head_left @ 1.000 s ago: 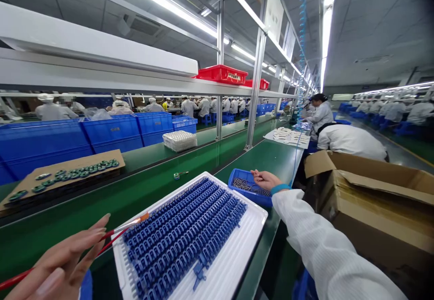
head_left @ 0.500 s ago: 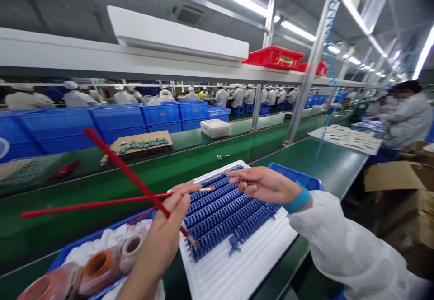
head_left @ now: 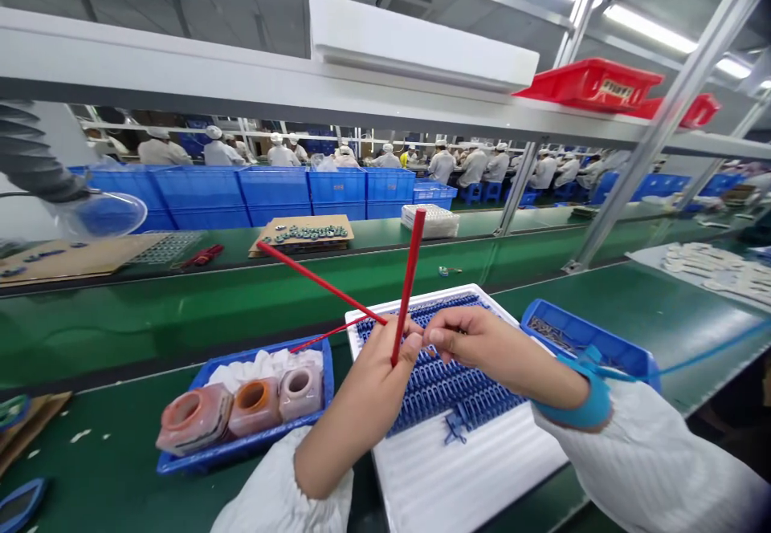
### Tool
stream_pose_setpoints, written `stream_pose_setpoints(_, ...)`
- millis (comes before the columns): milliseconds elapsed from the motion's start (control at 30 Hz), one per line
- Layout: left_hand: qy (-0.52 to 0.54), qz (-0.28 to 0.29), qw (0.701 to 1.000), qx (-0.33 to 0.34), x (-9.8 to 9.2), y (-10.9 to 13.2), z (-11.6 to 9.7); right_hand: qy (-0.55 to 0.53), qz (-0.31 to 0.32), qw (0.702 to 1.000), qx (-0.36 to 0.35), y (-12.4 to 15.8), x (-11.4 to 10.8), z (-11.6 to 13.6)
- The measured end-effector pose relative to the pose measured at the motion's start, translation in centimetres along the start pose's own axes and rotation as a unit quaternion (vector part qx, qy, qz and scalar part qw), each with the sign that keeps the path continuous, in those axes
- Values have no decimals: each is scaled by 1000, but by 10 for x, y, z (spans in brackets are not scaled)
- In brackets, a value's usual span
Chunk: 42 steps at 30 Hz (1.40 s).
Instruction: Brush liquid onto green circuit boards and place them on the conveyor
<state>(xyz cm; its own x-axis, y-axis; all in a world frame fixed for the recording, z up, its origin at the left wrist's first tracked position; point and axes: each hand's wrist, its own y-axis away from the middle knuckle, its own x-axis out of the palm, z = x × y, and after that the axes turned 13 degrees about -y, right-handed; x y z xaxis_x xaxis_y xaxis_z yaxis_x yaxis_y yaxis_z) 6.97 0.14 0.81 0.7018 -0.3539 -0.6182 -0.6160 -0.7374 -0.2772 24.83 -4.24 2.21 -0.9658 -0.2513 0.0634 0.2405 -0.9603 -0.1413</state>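
The left hand (head_left: 370, 392) is gripping red brushes (head_left: 409, 292), and the right hand (head_left: 487, 348) is pinched narrow on something too small to tell. Just below them, blue plastic parts (head_left: 446, 388) are lying in rows across most of a white tray (head_left: 463, 485). Left of the hands, jars (head_left: 254, 407) are sitting in a blue basket (head_left: 241, 439) on the green desk (head_left: 120, 332), with blue bins (head_left: 198, 188) lining the room beyond.

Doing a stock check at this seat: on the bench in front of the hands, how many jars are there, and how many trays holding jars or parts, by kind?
Jars: 3
Blue trays: 2
White tray: 1
Total: 6
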Motion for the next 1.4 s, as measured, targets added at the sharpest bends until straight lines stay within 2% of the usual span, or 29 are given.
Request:
stream_pose_setpoints(133, 33, 12, 999, 4, -1, 0, -2, 49, -19, 998, -37, 3, 5, -2)
stream_pose_setpoints(333, 55, 36, 997, 40, 2, 3, -3, 36, 33, 998, -36, 3, 7, -4)
stream_pose_setpoints(533, 61, 48, 997, 15, 5, 5, -5, 8, 75, 997, -6, 0, 5, -4)
stream_pose_setpoints(667, 53, 43, 997, 21, 4, 4, -6, -10, 91, 996, -7, 1, 5, -3)
stream_pose_setpoints(867, 54, -7, 999, 5, 2, 3, -3, -101, 4, 995, -11, 3, 3, -1)
stream_pose_setpoints(1000, 40, -34, 999, -3, 0, 3, -3, -113, -16, 993, -2, 4, 8, -8)
stream_pose_setpoints(1233, 27, -39, 999, 3, 2, 3, -5, 16, -119, 986, -112, 4, 27, -24)
stream_pose_setpoints(1400, 26, -96, 995, -31, -9, -1, -1, 119, -153, 972, -135, -1, 20, -20)
